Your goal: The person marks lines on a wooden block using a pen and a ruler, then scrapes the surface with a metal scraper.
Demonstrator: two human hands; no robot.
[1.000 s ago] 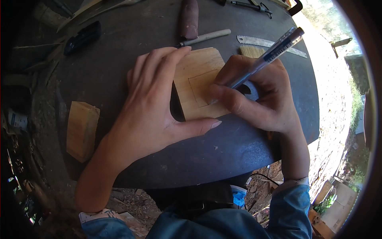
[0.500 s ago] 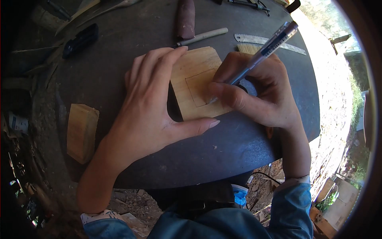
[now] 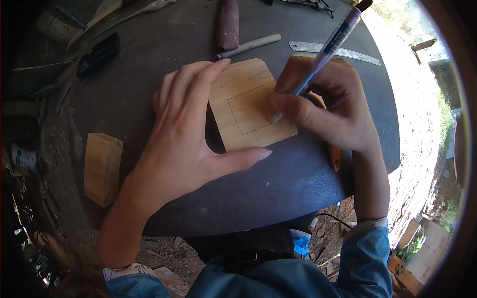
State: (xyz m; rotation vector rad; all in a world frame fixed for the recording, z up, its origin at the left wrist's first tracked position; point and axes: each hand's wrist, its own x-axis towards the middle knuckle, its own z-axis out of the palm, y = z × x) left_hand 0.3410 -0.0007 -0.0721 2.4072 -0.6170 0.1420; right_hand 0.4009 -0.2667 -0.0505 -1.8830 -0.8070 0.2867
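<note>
A square piece of pale wood [image 3: 233, 82] lies on the dark table, with a thin pencil-like outline of a square drawn on its face. My left hand [image 3: 181, 116] rests against the wood's left side, fingers at the top left corner and thumb along the lower edge, spread apart. In my right hand [image 3: 325, 104] is a pen [image 3: 338, 37] with a clear barrel, pinched between thumb and fingers. Its tip touches the wood near the lower right of the drawn outline. Under my right hand, a brush with an orange handle [image 3: 335, 158] is mostly hidden.
A metal ruler [image 3: 335, 52] lies behind my right hand. Beyond the wood are a reddish-brown cylinder [image 3: 228, 25] and a thin wooden-handled tool [image 3: 256, 45]. A wood block [image 3: 103, 169] stands at left, a dark object [image 3: 98, 55] behind it. The table's curved edge [image 3: 248, 229] is near my body.
My right hand has moved the pen tip rightward along the lower line, which is now longer. The left hand stays on the wood; the whole view has shifted slightly.
</note>
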